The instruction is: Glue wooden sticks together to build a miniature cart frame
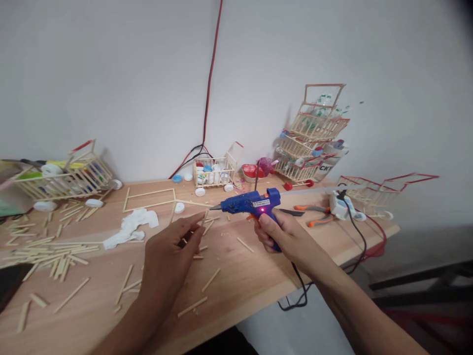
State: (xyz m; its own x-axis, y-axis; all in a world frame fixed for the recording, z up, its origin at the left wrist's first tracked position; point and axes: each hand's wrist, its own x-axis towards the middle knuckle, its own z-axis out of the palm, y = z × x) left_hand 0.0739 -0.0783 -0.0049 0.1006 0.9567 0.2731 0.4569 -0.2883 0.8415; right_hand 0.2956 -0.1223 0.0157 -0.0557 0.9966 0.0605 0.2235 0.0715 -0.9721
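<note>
My right hand (271, 230) is wrapped round the handle of a blue hot glue gun (240, 203), whose small light glows red. A clear glue stick (310, 189) juts from its back. In my left hand (173, 246), a short wooden stick (204, 218) is pinched between thumb and fingers. The gun's nozzle points left, close to the top of that stick; whether they touch I cannot tell. Behind my left hand lies a rectangular frame of sticks (150, 191) with a white bottle cap (179, 208) beside it.
Loose sticks (61, 256) and a crumpled tissue (135, 227) lie on the left. Small stick carts (214, 172) line the wall, with stacked ones (310, 143) at right. Orange-handled pliers (318, 209) lie near a white power adapter (342, 204). The gun's black cord (301, 281) hangs over the table's edge.
</note>
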